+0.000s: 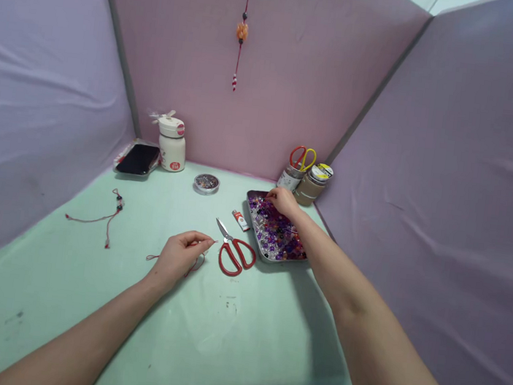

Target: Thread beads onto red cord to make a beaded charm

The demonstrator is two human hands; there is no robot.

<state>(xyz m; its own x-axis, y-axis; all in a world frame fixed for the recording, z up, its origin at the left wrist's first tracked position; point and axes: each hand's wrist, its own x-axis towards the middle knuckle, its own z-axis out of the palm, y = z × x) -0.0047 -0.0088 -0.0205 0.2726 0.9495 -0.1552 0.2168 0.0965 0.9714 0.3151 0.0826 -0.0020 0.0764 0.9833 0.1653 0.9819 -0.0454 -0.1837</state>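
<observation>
My left hand (179,255) rests low over the table, thumb and forefinger pinched on a thin red cord (151,258). A short cord end pokes out past the fingertips, and loops of the cord lie under the hand. At the far left part of a metal tray (262,256) of mixed beads (275,232), mostly purple and clear, my right hand (283,200) reaches in with fingers closed together. Whether a bead is between them is hidden. Red-handled scissors (231,251) lie partly spread between my left hand and the tray.
Beside the tray lies a red and white lighter (241,220). Behind stand a round bead dish (206,183), a white bottle (172,146), a phone (138,159), a scissors cup (291,177) and a jar (311,189). A beaded cord (112,216) lies left; a beaded pendant (242,32) hangs behind.
</observation>
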